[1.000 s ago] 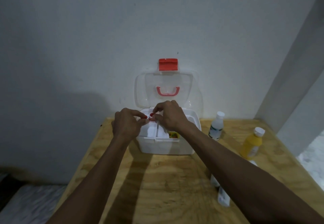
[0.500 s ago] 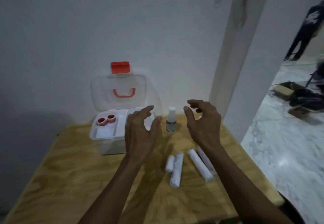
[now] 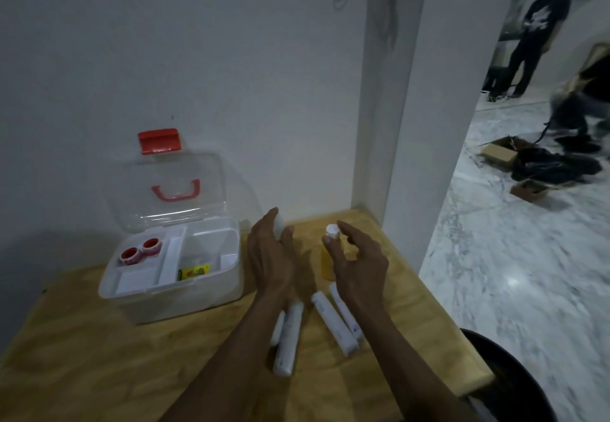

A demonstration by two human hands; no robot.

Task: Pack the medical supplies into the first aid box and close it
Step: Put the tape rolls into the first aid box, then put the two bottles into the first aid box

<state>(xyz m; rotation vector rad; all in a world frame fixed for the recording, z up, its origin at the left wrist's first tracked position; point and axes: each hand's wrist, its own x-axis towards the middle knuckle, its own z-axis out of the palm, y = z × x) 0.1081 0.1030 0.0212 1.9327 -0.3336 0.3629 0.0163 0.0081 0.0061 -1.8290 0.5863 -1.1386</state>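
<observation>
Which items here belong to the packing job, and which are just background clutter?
Job: first aid box, red tape rolls, white bandage rolls, yellow bottle, white bottle.
Background: cardboard boxes, black bags, black stool.

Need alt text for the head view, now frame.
Two open hands, left hand and right hand, reach toward bottles on a wooden table. An open first aid box sits left; white rolls lie below the hands.
</observation>
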